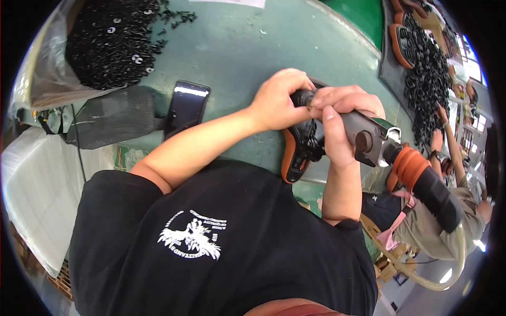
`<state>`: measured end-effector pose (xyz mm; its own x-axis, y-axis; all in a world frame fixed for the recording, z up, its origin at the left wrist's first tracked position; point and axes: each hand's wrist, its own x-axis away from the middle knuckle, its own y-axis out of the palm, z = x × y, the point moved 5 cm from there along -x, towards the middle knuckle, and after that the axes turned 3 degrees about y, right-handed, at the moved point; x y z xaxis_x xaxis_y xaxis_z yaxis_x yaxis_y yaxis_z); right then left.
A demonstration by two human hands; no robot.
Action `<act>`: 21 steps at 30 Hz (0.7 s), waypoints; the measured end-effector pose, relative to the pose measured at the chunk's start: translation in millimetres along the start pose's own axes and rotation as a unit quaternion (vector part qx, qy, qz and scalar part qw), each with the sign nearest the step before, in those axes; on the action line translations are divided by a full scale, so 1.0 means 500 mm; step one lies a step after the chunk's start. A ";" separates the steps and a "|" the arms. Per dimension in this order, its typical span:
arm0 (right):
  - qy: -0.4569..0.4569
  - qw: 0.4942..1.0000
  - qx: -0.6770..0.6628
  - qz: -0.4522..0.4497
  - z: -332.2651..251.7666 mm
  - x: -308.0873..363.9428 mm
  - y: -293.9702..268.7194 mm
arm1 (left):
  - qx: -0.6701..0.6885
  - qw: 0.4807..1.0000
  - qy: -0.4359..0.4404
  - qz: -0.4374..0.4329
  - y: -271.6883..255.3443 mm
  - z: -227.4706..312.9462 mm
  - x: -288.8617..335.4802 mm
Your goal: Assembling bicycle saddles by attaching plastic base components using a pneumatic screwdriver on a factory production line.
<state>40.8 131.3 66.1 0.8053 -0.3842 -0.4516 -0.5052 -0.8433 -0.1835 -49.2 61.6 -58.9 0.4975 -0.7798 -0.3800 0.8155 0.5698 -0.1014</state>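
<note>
My right hand (345, 113) is wrapped round the grey body of an air-powered screwdriver (369, 138), held lengthwise with its nose toward my left hand. An orange and black sleeve (421, 174) covers its rear end. Below the hands lies a black-and-orange power-tool housing (303, 145) with dark parts inside it. My left hand (282, 100) is closed at the housing's far end, around a black round part (303, 97). My fingers meet there, and the screwdriver's tip is hidden among them.
A heap of small black screws (113, 45) lies at the far left, beside a black phone (187, 105) on the green table (237, 58). At the right are a pile of black parts (429, 79) and more orange-edged housings (401, 45). A clear hose (421, 282) loops at the right, near another person (437, 226).
</note>
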 end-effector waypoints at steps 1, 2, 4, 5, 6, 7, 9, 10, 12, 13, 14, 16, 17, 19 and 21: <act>0.011 0.999 -0.027 0.015 0.010 0.004 0.001 | 0.000 1.000 -0.007 -0.001 -0.002 0.003 0.001; 0.024 0.998 -0.053 0.030 0.015 0.010 0.001 | 0.001 1.000 -0.014 -0.004 0.005 0.005 0.001; 0.034 0.996 -0.075 0.016 0.007 0.006 0.002 | -0.006 0.996 0.044 0.081 -0.002 0.011 0.006; 0.018 1.000 -0.008 -0.002 -0.012 0.000 0.004 | -0.023 0.997 0.039 0.062 0.001 0.007 0.009; -0.001 0.998 0.057 -0.022 -0.032 -0.006 0.014 | -0.043 0.997 0.034 0.045 -0.006 0.001 0.013; -0.011 0.999 0.040 -0.010 -0.063 -0.002 0.017 | -0.041 0.999 0.001 -0.021 -0.012 -0.010 0.018; -0.038 0.998 -0.012 0.039 -0.127 0.025 -0.002 | -0.008 0.996 0.019 -0.081 -0.068 0.036 -0.002; -0.062 0.994 -0.056 0.071 -0.148 0.036 -0.011 | -0.010 0.994 0.026 -0.103 -0.114 0.053 -0.021; -0.112 0.988 -0.065 0.087 -0.179 0.053 -0.041 | -0.187 0.980 -0.064 0.006 -0.243 0.041 -0.065; -0.105 0.989 -0.052 0.092 -0.195 0.063 -0.053 | -0.370 0.925 0.054 0.062 -0.312 0.013 -0.086; -0.124 0.986 -0.049 0.101 -0.208 0.075 -0.055 | -0.503 0.861 0.028 0.067 -0.369 -0.003 -0.101; -0.077 0.983 -0.085 0.147 -0.198 0.082 -0.063 | -0.576 0.816 -0.026 0.038 -0.469 -0.049 -0.098; -0.065 0.984 -0.094 0.137 -0.191 0.087 -0.077 | -0.562 0.826 -0.042 0.013 -0.490 -0.083 -0.102; -0.052 0.986 -0.107 0.120 -0.162 0.103 -0.102 | -0.540 0.842 0.005 -0.022 -0.500 -0.123 -0.096; -0.041 0.985 -0.129 0.105 -0.151 0.109 -0.128 | -0.528 0.849 0.008 0.006 -0.474 -0.110 -0.102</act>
<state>140.3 136.1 119.2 0.6584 -0.5370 -0.5275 -0.5531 -0.8204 0.1449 -284.2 -19.5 -66.2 0.4928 -0.7740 -0.3977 0.0876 0.4988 -0.8623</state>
